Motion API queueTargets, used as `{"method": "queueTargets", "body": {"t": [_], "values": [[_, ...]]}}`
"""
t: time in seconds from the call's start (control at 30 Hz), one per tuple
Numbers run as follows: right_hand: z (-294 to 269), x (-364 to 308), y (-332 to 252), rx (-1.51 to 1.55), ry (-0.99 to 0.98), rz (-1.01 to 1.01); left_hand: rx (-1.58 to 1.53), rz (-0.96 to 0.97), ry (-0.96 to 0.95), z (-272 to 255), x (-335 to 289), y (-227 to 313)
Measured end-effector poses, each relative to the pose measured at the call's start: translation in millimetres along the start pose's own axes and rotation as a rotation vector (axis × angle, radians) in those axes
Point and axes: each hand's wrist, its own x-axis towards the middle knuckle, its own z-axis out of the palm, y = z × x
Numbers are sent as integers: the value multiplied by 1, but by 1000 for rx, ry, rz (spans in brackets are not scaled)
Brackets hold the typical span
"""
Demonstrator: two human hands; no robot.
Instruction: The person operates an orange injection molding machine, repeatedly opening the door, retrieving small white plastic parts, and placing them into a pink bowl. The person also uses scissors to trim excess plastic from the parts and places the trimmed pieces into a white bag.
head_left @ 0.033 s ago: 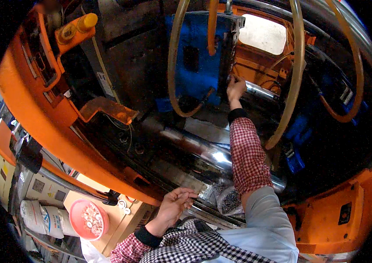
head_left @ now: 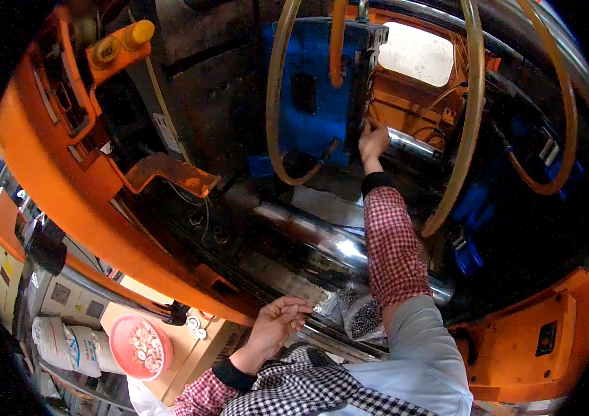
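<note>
Head view, and we count two bare hands! Right hand (head_left: pixel 373 141) is far in, fingers drawn narrow at the right-hand edge of the one blue block (head_left: pixel 319 104).

– Touching it, or gripping something?

– It's right at that edge, but I can't tell whether the fingers hold anything. Left hand (head_left: pixel 274 329) is down by the near side of the machine, well apart from the block, fingers loosely curled, thumb close to them. Anything small in there? Can't tell either.

– Count the rest!

– Four amber hoses (head_left: pixel 471 118) hanging, two of them across or beside the block. Two yellow caps (head_left: pixel 138 33) on an orange bracket, upper left. One thick shiny bar (head_left: pixel 336 243) below the block, and one clear bag (head_left: pixel 364 317) of dark bits beside the right sleeve (head_left: pixel 395 243).

– And the surface, the room?

– Dark, grimy metal inside, a curved orange frame (head_left: pixel 100 215) sweeping down the left. Beyond it, a tan table (head_left: pixel 185 357) carries one pink basin (head_left: pixel 115 350) of pale pieces, too many to count, with white round parts (head_left: pixel 201 333) just beside. White sacks (head_left: pixel 58 340) slump to its left!
</note>
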Motion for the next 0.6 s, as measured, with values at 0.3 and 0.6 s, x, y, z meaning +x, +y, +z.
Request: {"method": "queueTargets", "body": {"t": [0.3,0.6], "values": [[-7,4,12,-243,-229,-412,27,38,36,-1,3,-3],[-92,1,-64,-272,-524,-403,16,73,-23,10,23,10]]}}
